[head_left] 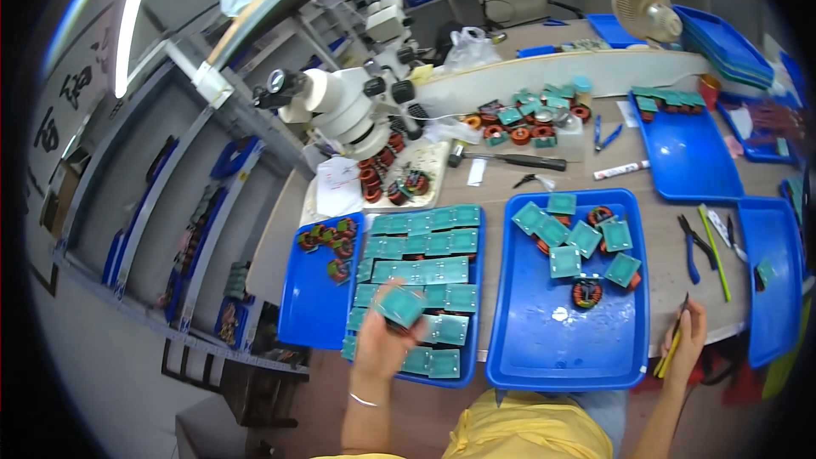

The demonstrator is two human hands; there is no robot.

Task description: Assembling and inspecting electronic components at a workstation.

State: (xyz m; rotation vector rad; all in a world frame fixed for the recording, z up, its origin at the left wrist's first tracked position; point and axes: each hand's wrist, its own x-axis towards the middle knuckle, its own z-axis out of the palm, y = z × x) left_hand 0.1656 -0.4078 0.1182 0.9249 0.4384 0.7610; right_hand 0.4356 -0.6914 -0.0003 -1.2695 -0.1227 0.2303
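My left hand [384, 342] is closed around a coil with a square teal circuit board [399, 304] on top, slightly blurred. It hangs over a blue tray [474, 357] packed with rows of similar teal-topped coils [425, 270]. Near the right edge of the table, my right hand [690, 336] grips a slim tool [676, 342] with a dark tip and yellow handles; its exact kind is unclear. Between the hands lies another blue tray [565, 361]. Several teal-topped coils [584, 238] are scattered in its far half, and one coil [586, 292] shows its copper-red windings.
At far left, a blue tray [310, 314] holds a few coils. Behind stand a microscope [340, 110], a hammer [518, 160] and a heap of coils [523, 119]. On the right lie pliers [695, 246], a yellow-green stick [714, 255] and more blue trays [693, 166]. A shelf rack [170, 204] stands left.
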